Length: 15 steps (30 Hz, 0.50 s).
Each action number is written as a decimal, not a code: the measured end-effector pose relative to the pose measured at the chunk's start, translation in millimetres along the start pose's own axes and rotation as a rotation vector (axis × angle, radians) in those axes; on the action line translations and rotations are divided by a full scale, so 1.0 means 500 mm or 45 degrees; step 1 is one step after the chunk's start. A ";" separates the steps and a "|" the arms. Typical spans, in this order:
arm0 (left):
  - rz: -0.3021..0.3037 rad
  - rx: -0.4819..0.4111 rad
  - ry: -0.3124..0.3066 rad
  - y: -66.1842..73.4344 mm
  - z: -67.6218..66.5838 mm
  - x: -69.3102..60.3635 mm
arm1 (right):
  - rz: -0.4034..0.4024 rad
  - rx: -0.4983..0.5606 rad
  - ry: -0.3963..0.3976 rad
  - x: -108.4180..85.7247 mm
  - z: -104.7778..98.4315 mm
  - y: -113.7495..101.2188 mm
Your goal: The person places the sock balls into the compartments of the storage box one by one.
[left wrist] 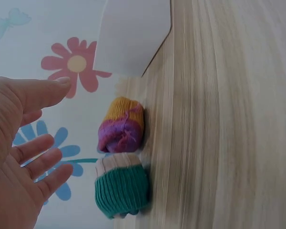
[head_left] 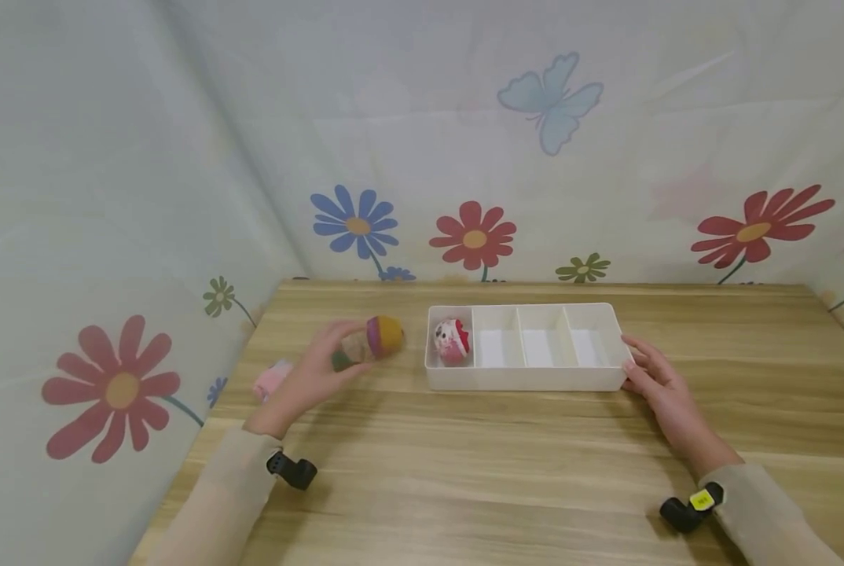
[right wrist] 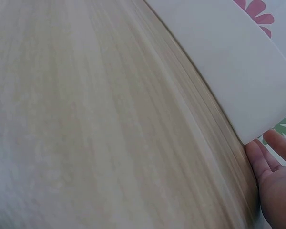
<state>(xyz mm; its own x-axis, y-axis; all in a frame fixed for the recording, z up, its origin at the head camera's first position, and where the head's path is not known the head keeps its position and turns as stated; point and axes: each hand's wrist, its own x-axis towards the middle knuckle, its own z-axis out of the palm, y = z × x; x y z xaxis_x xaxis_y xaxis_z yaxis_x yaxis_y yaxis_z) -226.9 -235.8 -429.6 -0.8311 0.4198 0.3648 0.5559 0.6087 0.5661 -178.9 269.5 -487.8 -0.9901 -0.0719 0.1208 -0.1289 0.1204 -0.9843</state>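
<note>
In the left wrist view, my left hand (left wrist: 26, 157) has its thumb and fingers spread. Beside it on the wooden table lie a yellow-and-purple rolled sock (left wrist: 121, 125) and a green-and-cream rolled sock (left wrist: 121, 188). The head view shows this hand reaching over the green sock, which its fingers partly cover. At the right end of a white divided box (head_left: 521, 379), my right hand (head_left: 666, 393) touches the end wall with thumb and fingers. A white, red and pink rolled sock (head_left: 452, 342) sits in the box's leftmost compartment.
A pink bundle (head_left: 272, 380), partly hidden by the left wrist, lies near the table's left edge. Flower-printed white curtain (head_left: 408, 141) hangs behind and left of the table (head_left: 464, 472).
</note>
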 end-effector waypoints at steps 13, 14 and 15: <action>-0.083 0.015 0.027 -0.023 -0.036 -0.029 | -0.029 0.060 -0.004 -0.001 0.001 0.003; -0.087 0.004 0.032 -0.024 -0.040 -0.032 | -0.028 0.065 -0.007 -0.002 0.001 0.003; -0.094 0.000 0.040 -0.024 -0.043 -0.036 | -0.025 0.065 -0.009 -0.002 0.002 0.004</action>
<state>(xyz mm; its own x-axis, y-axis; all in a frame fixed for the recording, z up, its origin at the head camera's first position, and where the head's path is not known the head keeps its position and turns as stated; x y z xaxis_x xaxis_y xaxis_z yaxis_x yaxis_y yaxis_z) -219.0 -265.3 -427.4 -0.8699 0.3525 0.3450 0.4931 0.6372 0.5923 -178.3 269.0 -489.8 -0.9870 -0.0806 0.1393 -0.1449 0.0683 -0.9871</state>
